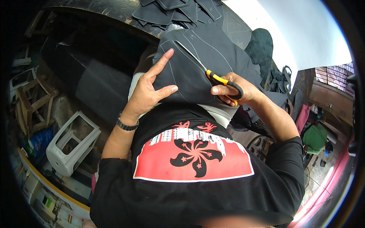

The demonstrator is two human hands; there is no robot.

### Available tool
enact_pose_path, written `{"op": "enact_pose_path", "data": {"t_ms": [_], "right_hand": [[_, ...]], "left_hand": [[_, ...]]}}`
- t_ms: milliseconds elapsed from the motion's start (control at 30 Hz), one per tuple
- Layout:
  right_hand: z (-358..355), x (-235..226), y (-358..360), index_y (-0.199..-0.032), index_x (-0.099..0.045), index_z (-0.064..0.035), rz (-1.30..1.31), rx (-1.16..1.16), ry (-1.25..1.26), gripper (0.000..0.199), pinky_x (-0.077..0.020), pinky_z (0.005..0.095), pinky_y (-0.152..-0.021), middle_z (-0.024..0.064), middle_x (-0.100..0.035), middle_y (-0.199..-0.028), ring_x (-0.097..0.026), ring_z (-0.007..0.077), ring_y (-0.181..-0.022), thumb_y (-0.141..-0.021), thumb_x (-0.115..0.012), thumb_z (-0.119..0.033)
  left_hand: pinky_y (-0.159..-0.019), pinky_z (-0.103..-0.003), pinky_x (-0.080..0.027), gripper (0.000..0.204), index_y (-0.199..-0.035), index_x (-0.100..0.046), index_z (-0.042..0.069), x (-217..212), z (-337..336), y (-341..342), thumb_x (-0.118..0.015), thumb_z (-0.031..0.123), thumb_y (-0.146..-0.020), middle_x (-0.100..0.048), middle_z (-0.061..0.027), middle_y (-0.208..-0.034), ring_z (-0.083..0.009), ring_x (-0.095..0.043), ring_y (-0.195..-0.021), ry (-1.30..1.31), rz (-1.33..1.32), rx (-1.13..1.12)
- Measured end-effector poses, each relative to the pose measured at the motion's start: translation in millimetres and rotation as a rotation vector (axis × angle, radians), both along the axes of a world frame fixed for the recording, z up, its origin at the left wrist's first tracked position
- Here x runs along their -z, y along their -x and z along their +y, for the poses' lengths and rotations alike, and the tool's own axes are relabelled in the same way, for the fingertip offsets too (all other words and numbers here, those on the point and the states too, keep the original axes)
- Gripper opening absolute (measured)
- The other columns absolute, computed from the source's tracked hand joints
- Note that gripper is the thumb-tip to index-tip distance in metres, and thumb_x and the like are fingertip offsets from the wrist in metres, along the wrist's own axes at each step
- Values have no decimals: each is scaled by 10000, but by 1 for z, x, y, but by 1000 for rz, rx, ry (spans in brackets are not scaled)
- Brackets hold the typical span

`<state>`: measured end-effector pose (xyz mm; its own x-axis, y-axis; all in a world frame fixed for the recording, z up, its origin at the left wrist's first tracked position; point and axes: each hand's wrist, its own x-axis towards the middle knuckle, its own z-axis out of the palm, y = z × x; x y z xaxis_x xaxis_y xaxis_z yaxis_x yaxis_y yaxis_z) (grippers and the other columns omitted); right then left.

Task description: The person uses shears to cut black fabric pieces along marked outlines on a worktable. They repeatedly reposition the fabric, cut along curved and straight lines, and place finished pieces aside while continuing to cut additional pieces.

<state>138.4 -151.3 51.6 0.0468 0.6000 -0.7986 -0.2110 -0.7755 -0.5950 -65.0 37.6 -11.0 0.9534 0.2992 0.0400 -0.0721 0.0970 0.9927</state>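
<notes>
A sheet of black leather-like material (pixel 190 81) lies over my lap and the table edge, with pale curved outlines drawn on it. My right hand (pixel 232 89) grips yellow-and-black scissors (pixel 208 72) by the handles. Their blades point away and to the left, lying along the sheet near a drawn line; whether they are parted is hard to see. On the left side of the sheet rests my left hand (pixel 154 85), thumb and forefinger spread apart on the material, its other fingers out of sight.
Several cut black pieces (pixel 175 13) are piled on the dark table (pixel 102 9) at the far side. Black scraps (pixel 279 79) lie at the right beside a white sheet (pixel 292 30). A grey plastic stool (pixel 62 152) and a wooden frame (pixel 36 102) stand at the left.
</notes>
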Motion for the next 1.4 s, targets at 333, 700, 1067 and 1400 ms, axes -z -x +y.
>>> {"op": "enact_pose_path", "data": {"t_ms": [333, 700, 1067, 1400], "right_hand": [[8, 2, 11, -647, -602, -10, 74, 61, -81, 568, -376, 239, -435, 57, -534, -553, -529, 134, -477, -789, -722, -547], [11, 4, 16, -580, -578, -36, -87, 13, -83, 547, -343, 247, -389, 43, -496, -488, -492, 120, -414, -785, -754, -512], [16, 9, 21, -604, -575, -27, -18, 129, -178, 550, -349, 245, -380, 41, -496, -492, -498, 122, -415, -793, -747, -514], [10, 1, 27, -607, -553, -30, -212, 136, -121, 523, -321, 259, -377, 19, -477, -491, -452, 106, -407, -762, -798, -466]], "left_hand": [[-1160, -319, -207, 800, -1479, -318, 17, -3, -6, -1, -712, 1, -783, -345, -126, -1530, -213, -302, -1422, 57, 7, 25], [-1159, -325, -209, 800, -1477, -314, 1, -2, -12, -1, -713, 20, -784, -327, -130, -1537, -212, -287, -1427, -37, -11, -18], [-1162, -322, -211, 811, -1484, -316, 41, -6, -16, -2, -721, -3, -782, -346, -121, -1530, -215, -291, -1429, -2, -13, -2], [-1143, -303, -244, 765, -1453, -374, 23, -5, -16, -3, -715, -22, -770, -414, -118, -1489, -201, -356, -1392, -53, -14, -51]]}}
